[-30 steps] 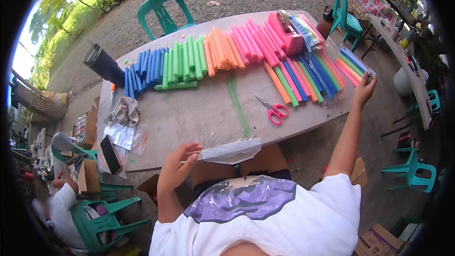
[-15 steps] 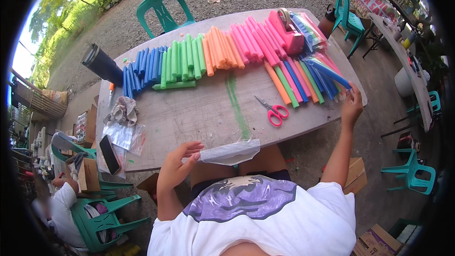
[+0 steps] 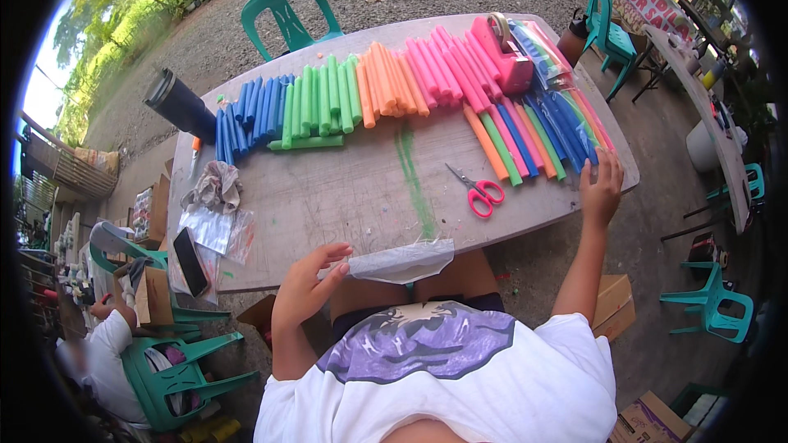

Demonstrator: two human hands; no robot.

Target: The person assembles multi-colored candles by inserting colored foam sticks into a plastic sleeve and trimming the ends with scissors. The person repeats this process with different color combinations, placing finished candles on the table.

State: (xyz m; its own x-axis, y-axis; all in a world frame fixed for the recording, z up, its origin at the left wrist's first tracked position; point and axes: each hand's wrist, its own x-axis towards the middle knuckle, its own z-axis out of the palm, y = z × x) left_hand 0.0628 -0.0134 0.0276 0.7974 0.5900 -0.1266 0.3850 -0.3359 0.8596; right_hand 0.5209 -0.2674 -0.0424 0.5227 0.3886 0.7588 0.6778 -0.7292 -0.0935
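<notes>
At the lower left of the frame, a co-worker (image 3: 98, 377) in a white top sits beside green plastic chairs. At the table's left end stands a dark tumbler (image 3: 180, 107), seemingly kept at the edge so the middle is free for work. Below it are an orange-handled knife (image 3: 195, 154), a crumpled cloth (image 3: 213, 186), clear plastic bags (image 3: 208, 232) and a phone (image 3: 190, 261), pushed aside near the rim.

Across the upper middle run blue candles (image 3: 256, 107), then green candles (image 3: 318, 98), with 1 lying crosswise below the rest, perhaps set apart. The left hand (image 3: 313, 277) is at the near edge, fingers loosely curved, thumb apart, not closed on anything; its fingertips are beside the end of a white strip (image 3: 402, 262), but contact is unclear.

Further right come orange candles (image 3: 390, 82) and pink candles (image 3: 447, 70), grouped by colour, likely for easy picking. Pink-handled scissors (image 3: 480, 195) lie below, within reach. A mixed row (image 3: 512, 143) sits below the pink tape dispenser (image 3: 510, 66), next to plastic-wrapped packs (image 3: 593, 119). The right hand (image 3: 603, 184) has its fingers at the packs' near ends, perhaps to line them up; whether it grips, I cannot tell.
</notes>
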